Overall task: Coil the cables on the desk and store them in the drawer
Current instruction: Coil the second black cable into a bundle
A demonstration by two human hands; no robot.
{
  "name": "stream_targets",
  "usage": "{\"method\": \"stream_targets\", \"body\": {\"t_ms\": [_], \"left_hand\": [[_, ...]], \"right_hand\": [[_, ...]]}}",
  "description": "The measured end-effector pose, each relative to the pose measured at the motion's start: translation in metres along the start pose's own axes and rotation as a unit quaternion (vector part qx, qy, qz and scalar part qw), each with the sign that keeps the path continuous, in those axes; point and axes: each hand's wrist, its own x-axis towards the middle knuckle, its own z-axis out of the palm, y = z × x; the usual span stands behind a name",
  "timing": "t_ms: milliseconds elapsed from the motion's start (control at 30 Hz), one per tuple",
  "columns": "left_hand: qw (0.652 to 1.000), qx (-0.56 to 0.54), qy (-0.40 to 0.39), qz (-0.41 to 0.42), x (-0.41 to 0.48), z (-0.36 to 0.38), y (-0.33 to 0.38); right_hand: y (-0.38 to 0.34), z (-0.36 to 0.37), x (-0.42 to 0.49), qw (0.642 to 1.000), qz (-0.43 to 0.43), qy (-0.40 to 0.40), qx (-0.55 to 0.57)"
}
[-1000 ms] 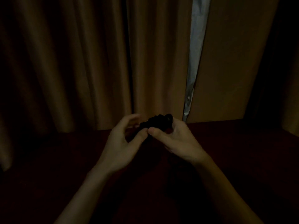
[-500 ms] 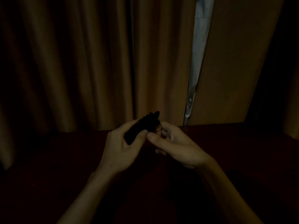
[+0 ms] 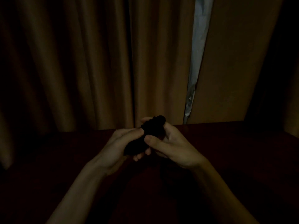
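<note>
Head view: left hand (image 3: 119,147) and right hand (image 3: 174,147) grip black coiled cable (image 3: 152,126).

1. You've got a single camera riding on your head, so it all comes from your own eye line, looking forward and tipped down.
2. It faces the brown curtain (image 3: 80,70) pretty much square on. That fills the upper half, with the pale gap (image 3: 197,54) right of centre.
3. The far edge of the dark desk (image 3: 234,143) crosses just below the middle.
4. It's close in. Your left hand (image 3: 116,147) and right hand (image 3: 174,147) sit just under centre, gripping the coiled cable (image 3: 145,135), and your forearms come in from the bottom edge.
5. The lens is wide and the light is very dim, so the desk surface barely reads.
</note>
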Motion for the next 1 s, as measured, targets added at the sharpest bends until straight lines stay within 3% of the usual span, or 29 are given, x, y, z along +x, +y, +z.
{"method": "stream_targets", "body": {"t_ms": [100, 233, 333, 467, 567, 667, 800, 900, 1000], "left_hand": [[0.998, 0.054, 0.022, -0.010, 0.000, 0.002, 0.001], [0.949, 0.260, 0.147, 0.101, 0.002, 0.002, -0.005], [0.925, 0.317, 0.119, 0.171, 0.001, 0.012, -0.007], [0.862, 0.403, 0.124, 0.282, 0.003, 0.026, -0.014], [0.838, 0.435, 0.146, 0.295, 0.005, 0.026, -0.019], [0.850, 0.399, 0.202, 0.278, 0.005, 0.021, -0.020], [0.904, 0.266, 0.285, 0.174, 0.005, 0.017, -0.015], [0.944, 0.148, 0.262, 0.134, 0.008, 0.020, -0.009], [0.980, 0.037, 0.184, 0.072, 0.006, 0.022, -0.001]], "right_hand": [[-0.001, 0.004, -0.001, 0.999, -0.020, 0.031, 0.011], [0.006, 0.006, 0.006, 0.985, 0.004, 0.159, -0.062], [0.007, 0.007, 0.009, 0.976, 0.001, 0.211, -0.060], [0.005, 0.008, 0.008, 0.980, 0.018, 0.197, -0.028], [0.006, 0.004, 0.008, 0.987, 0.052, 0.148, -0.042], [0.002, 0.004, 0.010, 0.987, 0.108, 0.098, -0.069], [0.004, 0.000, 0.008, 0.986, 0.095, 0.069, -0.116], [0.007, 0.001, 0.007, 0.990, 0.039, 0.099, -0.090], [0.009, -0.002, 0.006, 0.993, 0.005, 0.117, -0.034]]}}
